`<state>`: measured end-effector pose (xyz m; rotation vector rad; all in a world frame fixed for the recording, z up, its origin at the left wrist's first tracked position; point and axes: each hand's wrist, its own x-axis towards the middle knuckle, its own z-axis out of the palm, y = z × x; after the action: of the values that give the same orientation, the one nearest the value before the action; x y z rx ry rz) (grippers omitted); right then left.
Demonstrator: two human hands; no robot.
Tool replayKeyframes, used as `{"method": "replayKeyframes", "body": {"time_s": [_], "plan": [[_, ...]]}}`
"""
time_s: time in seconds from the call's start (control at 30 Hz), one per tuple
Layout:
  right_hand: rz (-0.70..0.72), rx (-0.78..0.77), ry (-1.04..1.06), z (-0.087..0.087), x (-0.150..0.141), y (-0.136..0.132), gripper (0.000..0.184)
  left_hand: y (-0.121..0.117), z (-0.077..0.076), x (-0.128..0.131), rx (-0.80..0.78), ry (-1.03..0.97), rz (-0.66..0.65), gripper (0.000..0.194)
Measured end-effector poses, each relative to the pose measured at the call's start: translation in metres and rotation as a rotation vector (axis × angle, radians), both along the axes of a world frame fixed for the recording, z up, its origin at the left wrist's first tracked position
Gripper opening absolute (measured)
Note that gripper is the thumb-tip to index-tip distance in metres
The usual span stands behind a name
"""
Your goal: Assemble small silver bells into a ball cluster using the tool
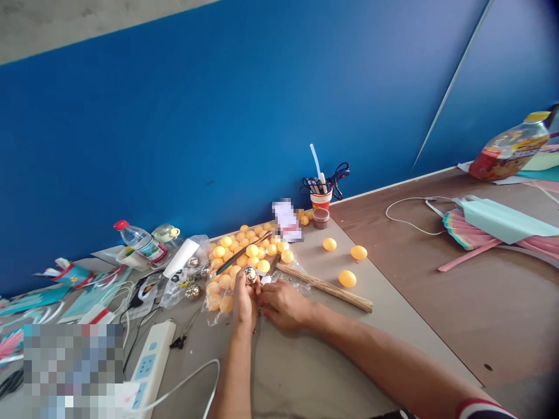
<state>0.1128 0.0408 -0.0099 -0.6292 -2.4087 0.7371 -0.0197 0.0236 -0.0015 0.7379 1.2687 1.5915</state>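
Observation:
My left hand [243, 302] is closed around a small shiny silver ball [250, 274], held up at its fingertips. My right hand [282, 304] rests on the table right beside it, fingers curled toward the ball; what it pinches is too small to make out. Just beyond both hands lies a clear bag of several orange ping-pong balls [244, 256], with a dark pair of tongs [242, 254] lying across it. More silver balls [193, 291] sit to the left of the bag.
A wooden stick [325, 287] lies right of my hands, with three loose orange balls [347, 278] past it. A power strip [151, 364] and cables lie at left. A water bottle [142, 242], a pen cup [321, 199] and a blue wall stand behind.

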Motion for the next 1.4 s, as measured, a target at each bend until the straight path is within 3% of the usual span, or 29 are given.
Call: {"method": "replayKeyframes", "body": {"time_s": [0.1,0.3,0.8,1.0,1.2,1.4], "plan": [[0.023,0.179,-0.208,0.003,-0.002,-0.006,0.015,0.0,-0.001,-0.003,0.017,0.045,-0.002,0.029],[-0.023,0.233,-0.339,0.002,-0.006,-0.014,0.018,-0.003,0.0,0.001,0.025,0.049,-0.016,0.015],[0.018,0.244,-0.27,-0.014,-0.016,-0.014,0.012,-0.004,0.004,0.003,-0.019,0.041,-0.025,0.023],[0.008,0.168,-0.22,-0.006,-0.011,-0.014,0.012,-0.003,0.005,0.001,-0.004,0.011,0.015,0.026],[0.091,0.251,-0.259,-0.007,-0.014,-0.021,0.012,-0.001,0.006,-0.001,0.003,-0.048,0.087,0.026],[0.009,0.151,-0.089,-0.008,-0.014,-0.019,0.007,-0.002,0.009,-0.001,0.005,-0.062,0.066,0.026]]}}
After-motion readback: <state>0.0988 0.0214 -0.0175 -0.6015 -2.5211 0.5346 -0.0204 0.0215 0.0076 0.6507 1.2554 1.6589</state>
